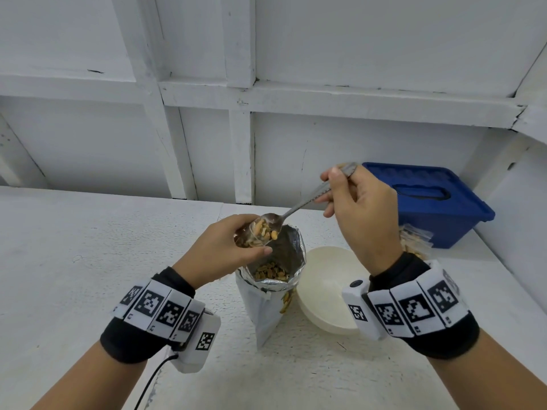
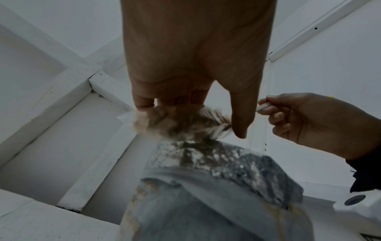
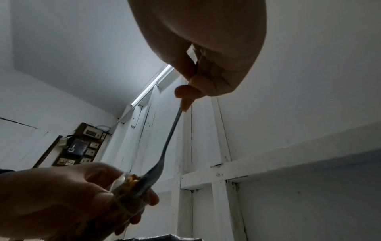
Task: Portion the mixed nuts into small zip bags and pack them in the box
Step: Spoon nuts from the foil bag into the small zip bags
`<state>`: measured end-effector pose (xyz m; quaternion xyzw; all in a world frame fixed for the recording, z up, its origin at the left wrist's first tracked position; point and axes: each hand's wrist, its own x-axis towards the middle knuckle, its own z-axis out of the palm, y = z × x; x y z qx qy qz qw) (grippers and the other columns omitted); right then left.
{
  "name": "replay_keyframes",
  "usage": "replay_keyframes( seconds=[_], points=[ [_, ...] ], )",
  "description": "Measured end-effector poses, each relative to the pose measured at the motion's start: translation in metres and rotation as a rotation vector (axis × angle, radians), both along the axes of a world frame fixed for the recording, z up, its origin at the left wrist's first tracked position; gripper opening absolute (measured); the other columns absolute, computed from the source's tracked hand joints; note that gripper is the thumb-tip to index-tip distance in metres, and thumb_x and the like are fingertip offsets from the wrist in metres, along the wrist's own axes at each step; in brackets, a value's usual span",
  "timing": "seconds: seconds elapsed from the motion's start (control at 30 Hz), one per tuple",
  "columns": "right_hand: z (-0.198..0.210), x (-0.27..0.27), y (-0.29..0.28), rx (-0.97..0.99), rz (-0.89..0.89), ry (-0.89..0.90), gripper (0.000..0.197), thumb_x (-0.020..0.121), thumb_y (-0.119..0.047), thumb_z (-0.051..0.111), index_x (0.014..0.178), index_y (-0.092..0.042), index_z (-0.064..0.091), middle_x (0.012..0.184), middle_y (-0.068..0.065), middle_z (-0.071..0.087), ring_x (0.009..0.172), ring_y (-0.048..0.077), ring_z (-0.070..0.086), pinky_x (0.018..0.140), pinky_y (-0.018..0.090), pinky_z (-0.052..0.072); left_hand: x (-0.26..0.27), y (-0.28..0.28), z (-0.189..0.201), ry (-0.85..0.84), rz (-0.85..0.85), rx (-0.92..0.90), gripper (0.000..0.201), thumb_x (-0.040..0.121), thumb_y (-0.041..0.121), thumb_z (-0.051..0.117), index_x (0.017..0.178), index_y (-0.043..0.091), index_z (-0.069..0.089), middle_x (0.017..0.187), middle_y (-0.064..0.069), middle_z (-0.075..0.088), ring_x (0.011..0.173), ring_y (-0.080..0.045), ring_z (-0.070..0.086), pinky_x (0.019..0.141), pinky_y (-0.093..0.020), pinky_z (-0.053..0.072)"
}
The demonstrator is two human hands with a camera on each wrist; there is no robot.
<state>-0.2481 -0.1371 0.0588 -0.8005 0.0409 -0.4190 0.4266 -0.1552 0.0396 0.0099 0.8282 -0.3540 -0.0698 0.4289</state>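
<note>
My left hand grips a small clear zip bag partly filled with nuts, held just above the open foil nut pouch. My right hand pinches the handle of a metal spoon; the spoon's bowl, loaded with nuts, rests at the small bag's mouth. In the left wrist view the small zip bag hangs blurred from my fingers over the foil pouch. From the right wrist view the spoon runs down into the zip bag in my left hand.
A cream bowl stands right of the pouch. A blue plastic box with its lid on sits at the back right, with filled zip bags in front of it. White wall panels rise behind the white table.
</note>
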Motion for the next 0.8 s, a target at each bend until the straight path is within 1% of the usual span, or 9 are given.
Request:
replay_keyframes(
  seconds=[0.07,0.2,0.3,0.47,0.53,0.6,0.7,0.73,0.8],
  points=[
    [0.0,0.001,-0.002,-0.003,-0.013,-0.013,0.019,0.096,-0.015,0.046,0.091,-0.006,0.061,0.065,-0.006,0.06,0.057,-0.004,0.06,0.05,0.005,0.043,0.001,0.002,-0.001,0.013,0.01,-0.011,0.046,0.073,0.036,0.076,0.111,0.03,0.052,0.097,0.018,0.057,0.091,0.002,0.055,0.066,-0.011,0.05],
    [-0.005,0.004,-0.015,0.171,-0.084,0.047,0.022,0.097,-0.019,0.044,0.085,-0.011,0.06,0.064,-0.003,0.064,0.046,0.004,0.057,0.047,0.011,0.04,0.002,0.004,-0.002,0.019,0.014,-0.017,0.043,0.075,0.031,0.072,0.113,0.029,0.052,0.096,0.02,0.056,0.088,0.002,0.055,0.067,-0.004,0.045],
    [-0.011,0.004,-0.024,0.279,-0.124,0.088,0.024,0.097,-0.019,0.043,0.079,-0.016,0.059,0.063,0.001,0.065,0.043,0.002,0.055,0.046,0.013,0.039,0.003,0.005,-0.004,0.012,0.023,-0.008,0.047,0.075,0.031,0.072,0.118,0.026,0.053,0.098,0.017,0.057,0.089,0.003,0.054,0.068,-0.002,0.044],
    [-0.017,0.001,-0.036,0.436,-0.178,0.116,0.024,0.095,-0.015,0.044,0.078,-0.014,0.06,0.06,0.001,0.065,0.041,0.003,0.052,0.039,0.017,0.039,0.006,0.008,-0.006,-0.006,0.062,0.006,0.048,0.076,0.032,0.072,0.12,0.025,0.054,0.099,0.017,0.057,0.091,0.007,0.052,0.067,-0.001,0.041],
    [-0.021,-0.002,-0.04,0.445,-0.2,0.12,0.023,0.096,-0.016,0.043,0.08,-0.012,0.06,0.062,0.001,0.066,0.041,0.003,0.052,0.04,0.017,0.04,0.008,0.012,-0.008,-0.01,0.081,-0.001,0.047,0.075,0.033,0.072,0.119,0.026,0.055,0.102,0.012,0.059,0.092,0.009,0.051,0.065,-0.002,0.04],
    [-0.028,-0.004,-0.043,0.441,-0.222,0.126,0.024,0.096,-0.016,0.043,0.082,-0.01,0.061,0.062,0.001,0.066,0.042,0.004,0.052,0.042,0.019,0.041,0.011,0.016,-0.009,-0.012,0.101,-0.005,0.045,0.075,0.033,0.072,0.117,0.027,0.056,0.105,0.009,0.061,0.093,0.007,0.052,0.066,-0.005,0.039],
    [-0.04,-0.007,-0.04,0.382,-0.211,0.176,0.023,0.096,-0.019,0.043,0.084,-0.01,0.061,0.065,0.003,0.067,0.046,0.005,0.053,0.05,0.023,0.042,0.016,0.019,-0.01,-0.015,0.137,-0.021,0.044,0.075,0.034,0.072,0.116,0.025,0.058,0.1,0.011,0.062,0.093,0.005,0.054,0.07,-0.009,0.039],
    [-0.044,-0.008,-0.036,0.337,-0.181,0.199,0.022,0.096,-0.019,0.043,0.085,-0.011,0.061,0.067,0.003,0.067,0.047,0.004,0.053,0.051,0.022,0.042,0.017,0.019,-0.009,-0.017,0.147,-0.033,0.043,0.075,0.034,0.072,0.115,0.025,0.058,0.099,0.012,0.062,0.094,0.004,0.055,0.071,-0.01,0.04],
    [-0.05,-0.011,-0.024,0.25,-0.091,0.241,0.018,0.096,-0.019,0.044,0.088,-0.013,0.06,0.067,-0.001,0.066,0.052,0.003,0.056,0.051,0.015,0.042,0.017,0.018,-0.007,-0.011,0.155,-0.075,0.04,0.075,0.036,0.072,0.112,0.027,0.059,0.098,0.014,0.063,0.095,0.001,0.057,0.073,-0.013,0.042]
  ],
)
